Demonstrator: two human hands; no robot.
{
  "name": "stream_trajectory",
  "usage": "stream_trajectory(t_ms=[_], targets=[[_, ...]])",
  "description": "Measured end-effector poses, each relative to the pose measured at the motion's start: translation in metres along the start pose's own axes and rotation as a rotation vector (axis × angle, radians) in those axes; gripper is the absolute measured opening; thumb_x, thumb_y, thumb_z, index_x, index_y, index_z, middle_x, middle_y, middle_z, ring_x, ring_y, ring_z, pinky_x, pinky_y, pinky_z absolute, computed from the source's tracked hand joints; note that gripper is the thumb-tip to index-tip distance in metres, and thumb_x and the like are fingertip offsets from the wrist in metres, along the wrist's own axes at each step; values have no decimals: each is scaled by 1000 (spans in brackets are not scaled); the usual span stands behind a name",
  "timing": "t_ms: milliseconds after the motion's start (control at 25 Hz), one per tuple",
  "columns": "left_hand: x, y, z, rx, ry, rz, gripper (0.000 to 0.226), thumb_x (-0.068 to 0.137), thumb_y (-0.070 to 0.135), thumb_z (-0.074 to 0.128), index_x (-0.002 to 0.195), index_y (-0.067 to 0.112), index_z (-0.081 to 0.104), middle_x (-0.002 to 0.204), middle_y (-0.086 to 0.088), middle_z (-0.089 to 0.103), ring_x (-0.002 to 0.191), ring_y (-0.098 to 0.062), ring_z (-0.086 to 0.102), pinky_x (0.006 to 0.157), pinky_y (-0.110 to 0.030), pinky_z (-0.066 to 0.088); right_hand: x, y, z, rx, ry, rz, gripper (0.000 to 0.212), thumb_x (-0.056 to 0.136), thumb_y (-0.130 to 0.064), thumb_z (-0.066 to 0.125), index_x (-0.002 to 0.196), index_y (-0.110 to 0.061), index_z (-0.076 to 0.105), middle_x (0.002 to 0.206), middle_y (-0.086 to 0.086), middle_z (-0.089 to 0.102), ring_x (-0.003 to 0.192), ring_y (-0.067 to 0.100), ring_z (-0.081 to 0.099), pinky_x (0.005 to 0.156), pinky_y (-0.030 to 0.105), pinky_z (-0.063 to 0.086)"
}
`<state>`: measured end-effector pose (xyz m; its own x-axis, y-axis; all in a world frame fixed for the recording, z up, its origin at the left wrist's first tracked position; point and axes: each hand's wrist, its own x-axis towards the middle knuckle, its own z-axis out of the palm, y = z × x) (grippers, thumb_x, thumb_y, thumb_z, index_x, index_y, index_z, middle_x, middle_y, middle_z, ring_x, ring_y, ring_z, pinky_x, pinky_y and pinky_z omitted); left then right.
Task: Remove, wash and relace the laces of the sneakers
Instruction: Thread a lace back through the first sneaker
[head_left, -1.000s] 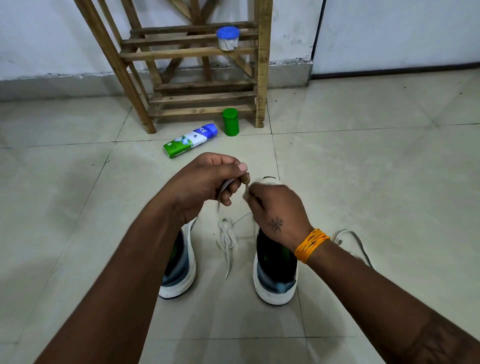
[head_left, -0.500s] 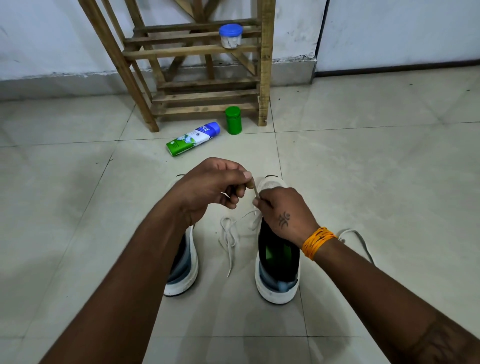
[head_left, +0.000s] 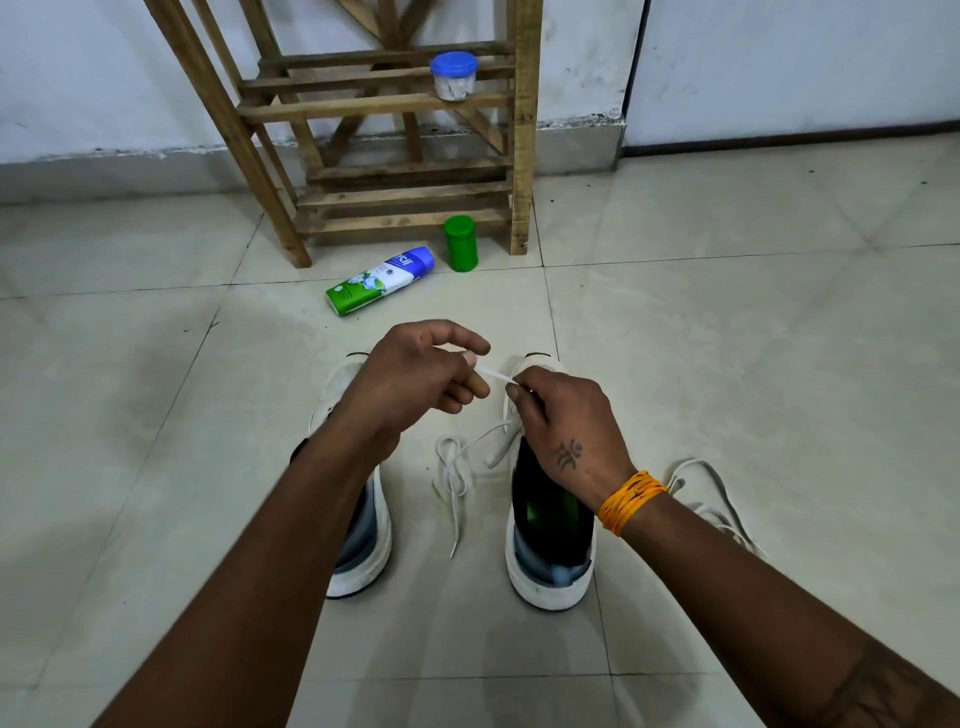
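Two white sneakers stand side by side on the tiled floor, toes pointing away from me: the left sneaker partly under my left forearm, the right sneaker with a dark opening. My left hand and my right hand both pinch a short stretch of white lace just above the right sneaker's toe. The rest of that lace trails down into a loose heap between the shoes. A second white lace lies on the floor right of my right wrist.
A wooden rack leans at the wall ahead, with a blue-lidded jar on a shelf. In front of it a green canister stands upright and a green-and-blue bottle lies on its side.
Both hands have lowered toward the right sneaker's toe and drawn slightly apart, so a short span of lace now shows stretched between them. The sneakers have not moved.
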<state>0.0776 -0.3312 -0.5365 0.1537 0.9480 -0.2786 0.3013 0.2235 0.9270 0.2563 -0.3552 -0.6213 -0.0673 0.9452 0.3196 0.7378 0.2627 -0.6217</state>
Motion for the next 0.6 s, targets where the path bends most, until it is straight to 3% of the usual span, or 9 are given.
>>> stream_trajectory(t_ms=[120, 280, 360, 440, 520, 600], targets=[[-1, 0, -3, -197, -18, 64, 20, 99, -2, 48, 102, 1, 67, 95, -18, 78, 76, -23, 68, 72, -31, 58, -3, -1, 1, 23, -36, 45, 30, 101, -25, 59, 73, -24, 48, 57, -7, 38, 60, 18, 38, 57, 35, 27], [1, -5, -4, -298, -51, 75, 29, 95, -7, 41, 109, -5, 67, 104, -20, 77, 88, -29, 73, 84, -39, 60, -9, -4, 4, 46, -48, 55, 22, 100, -26, 60, 79, -19, 59, 57, -8, 43, 60, 13, 40, 58, 34, 29], [1, -7, -4, -294, -79, 55, 31, 94, -6, 39, 108, -6, 67, 104, -22, 76, 88, -31, 72, 83, -39, 59, -9, -9, 1, 72, -35, 68, 13, 97, -30, 63, 105, -22, 68, 65, -11, 54, 65, 7, 48, 62, 32, 39], [0, -8, -2, -301, -152, 29, 36, 93, -5, 34, 106, -7, 67, 103, -26, 75, 85, -32, 72, 80, -38, 59, -5, -12, -5, 115, -3, 67, 36, 92, -31, 64, 127, -24, 63, 71, -11, 60, 70, 7, 54, 66, 27, 44], [-2, -7, -1, -313, -252, 14, 39, 92, -4, 31, 104, -7, 67, 101, -30, 74, 79, -31, 71, 76, -36, 59, 1, -17, -9, 190, 25, -9, 33, 87, -26, 57, 118, -20, 67, 72, -10, 58, 68, 7, 52, 65, 26, 43], [-4, -7, 0, -331, -307, 24, 39, 93, -5, 32, 109, -6, 68, 99, -30, 73, 74, -29, 69, 71, -34, 59, 0, -20, -9, 243, 70, -93, 18, 89, -21, 51, 93, -15, 67, 71, -8, 53, 67, 11, 49, 62, 30, 40]])
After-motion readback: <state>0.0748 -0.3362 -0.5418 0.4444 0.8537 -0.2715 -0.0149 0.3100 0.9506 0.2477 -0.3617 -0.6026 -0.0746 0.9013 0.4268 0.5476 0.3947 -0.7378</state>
